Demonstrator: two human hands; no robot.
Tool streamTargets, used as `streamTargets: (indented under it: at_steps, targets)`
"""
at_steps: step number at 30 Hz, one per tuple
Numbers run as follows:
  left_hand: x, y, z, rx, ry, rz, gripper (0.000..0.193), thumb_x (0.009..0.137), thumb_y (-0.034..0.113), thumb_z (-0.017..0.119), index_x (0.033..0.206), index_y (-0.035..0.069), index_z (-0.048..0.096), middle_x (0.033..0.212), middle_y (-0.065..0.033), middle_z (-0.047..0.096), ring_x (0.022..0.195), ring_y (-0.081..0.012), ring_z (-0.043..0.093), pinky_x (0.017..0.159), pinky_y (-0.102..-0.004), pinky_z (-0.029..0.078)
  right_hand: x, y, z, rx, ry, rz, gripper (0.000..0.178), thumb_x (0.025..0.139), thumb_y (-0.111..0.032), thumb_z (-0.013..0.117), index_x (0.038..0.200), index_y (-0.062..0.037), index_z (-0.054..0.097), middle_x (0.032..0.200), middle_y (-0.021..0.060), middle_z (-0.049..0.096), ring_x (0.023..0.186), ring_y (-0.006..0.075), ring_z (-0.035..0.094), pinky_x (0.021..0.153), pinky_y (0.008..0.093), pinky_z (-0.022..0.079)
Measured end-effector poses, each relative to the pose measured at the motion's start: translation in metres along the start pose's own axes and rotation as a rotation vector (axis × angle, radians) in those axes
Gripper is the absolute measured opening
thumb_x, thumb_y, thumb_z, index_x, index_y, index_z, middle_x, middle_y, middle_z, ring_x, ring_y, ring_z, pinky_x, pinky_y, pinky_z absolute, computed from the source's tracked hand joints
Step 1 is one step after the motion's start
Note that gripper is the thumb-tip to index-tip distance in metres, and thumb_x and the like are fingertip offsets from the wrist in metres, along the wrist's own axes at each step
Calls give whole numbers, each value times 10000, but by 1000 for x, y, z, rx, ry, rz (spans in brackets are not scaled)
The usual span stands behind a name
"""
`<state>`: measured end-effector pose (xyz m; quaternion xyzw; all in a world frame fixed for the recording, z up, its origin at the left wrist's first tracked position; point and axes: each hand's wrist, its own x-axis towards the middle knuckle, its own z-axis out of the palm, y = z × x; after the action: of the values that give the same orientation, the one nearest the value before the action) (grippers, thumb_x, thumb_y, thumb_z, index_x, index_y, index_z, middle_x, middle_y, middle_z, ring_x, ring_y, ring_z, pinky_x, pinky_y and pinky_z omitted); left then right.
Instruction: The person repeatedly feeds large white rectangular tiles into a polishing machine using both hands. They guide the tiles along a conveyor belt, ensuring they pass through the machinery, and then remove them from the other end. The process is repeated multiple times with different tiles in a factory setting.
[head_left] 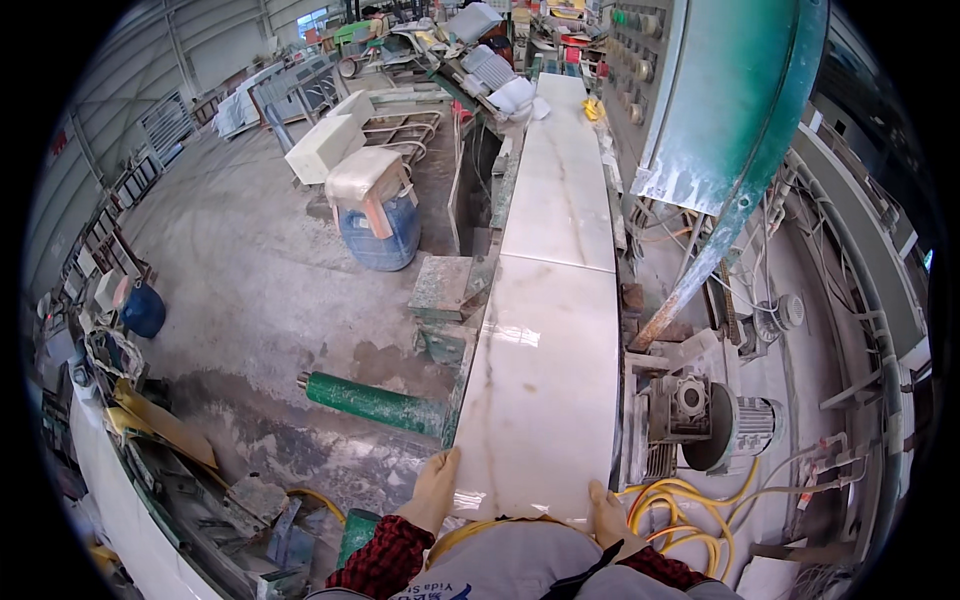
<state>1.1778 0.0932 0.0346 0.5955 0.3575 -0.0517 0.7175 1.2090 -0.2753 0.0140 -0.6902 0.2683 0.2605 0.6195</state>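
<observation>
A long, polished white stone slab (550,400) with faint brown veins lies flat in front of me, its near end close to my body. My left hand (435,490) grips its left edge near the close corner, the fingers partly hidden at the side. At the opposite close corner my right hand (608,515) holds the right edge, thumb up and the other fingers out of sight. Beyond the slab, a second white stone slab (560,190) lies in line with it, the two ends meeting at a thin seam.
A green roller (375,403) juts out at the left of the slabs. Right of them stand a motor (740,430), coiled yellow hoses (690,525) and a green-and-white machine panel (730,100). A blue drum (380,235) and pale blocks (325,150) stand on the floor to the left.
</observation>
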Motion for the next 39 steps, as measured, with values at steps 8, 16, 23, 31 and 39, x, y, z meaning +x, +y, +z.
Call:
streamTargets:
  at_steps: [8, 16, 23, 31, 39]
  targets:
    - [3, 0, 8, 251, 107, 31, 610, 1279, 529, 638, 1510, -12, 801, 1258, -76, 876, 1171, -154, 769, 1083, -393, 609, -21, -24, 5, -9, 3, -12, 883, 1242, -612, 688, 1734, 115, 584, 1684, 222, 719, 1534, 323, 688, 1298, 434, 551]
    - [11, -11, 6, 172, 78, 28, 585, 1279, 519, 664, 1513, 1, 804, 1236, -32, 836, 1140, -126, 724, 1045, -353, 591, -20, -27, 8, -65, 79, -43, 802, 1253, -563, 689, 1666, 122, 630, 1584, 204, 762, 1418, 298, 742, 1221, 430, 602]
    - [18, 1, 17, 145, 142, -13, 553, 1273, 506, 664, 1463, 22, 850, 1295, -40, 870, 1189, -127, 758, 1076, -362, 601, -8, -36, 4, 46, -20, -51, 756, 1264, -538, 674, 1669, 100, 645, 1567, 197, 772, 1419, 284, 743, 1186, 417, 613]
    - [37, -4, 19, 275, 187, 50, 588, 1256, 537, 677, 1493, 25, 842, 1316, -93, 879, 1229, -176, 771, 1118, -399, 597, -6, -53, 10, 98, 7, -11, 765, 1252, -554, 691, 1677, 80, 649, 1572, 197, 774, 1395, 277, 754, 1187, 414, 608]
    - [65, -26, 13, 210, 123, 70, 563, 1269, 494, 669, 1470, -3, 841, 1250, -60, 862, 1158, -142, 746, 1053, -369, 598, 17, -46, 2, -57, 24, 24, 780, 1258, -572, 687, 1679, 82, 635, 1555, 212, 786, 1361, 299, 780, 1170, 451, 635]
